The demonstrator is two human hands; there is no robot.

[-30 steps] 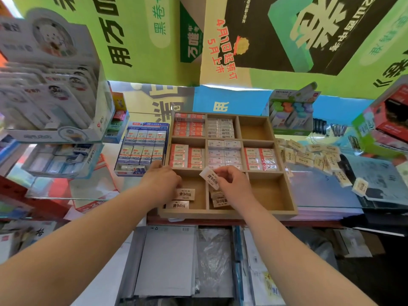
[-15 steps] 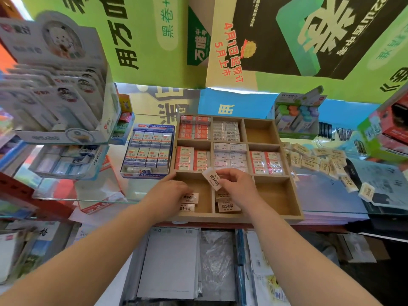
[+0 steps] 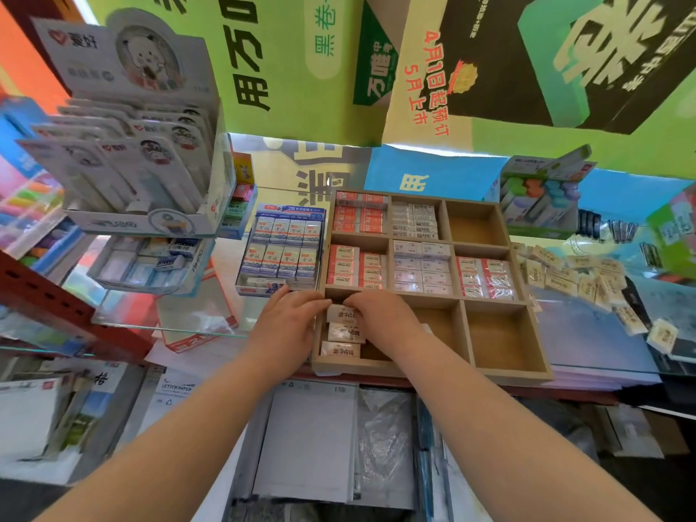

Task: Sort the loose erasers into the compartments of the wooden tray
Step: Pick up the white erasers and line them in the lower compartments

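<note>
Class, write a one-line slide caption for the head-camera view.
Both hands, left and right, set a cream-wrapped eraser into the near-left compartment of the wooden tray.

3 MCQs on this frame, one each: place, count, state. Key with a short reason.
1. The hands work in which compartment of the wooden tray?
A near-left
B far-right
C middle

2. How many cream erasers are stacked in view there?
A one
B three
C six

3. The tray's far-right compartment is
A full
B empty
C covered

Key:
1 A: left hand and right hand meet over the near-left compartment.
2 B: three cream erasers lie in a row.
3 B: far-right compartment shows bare wood.
</note>
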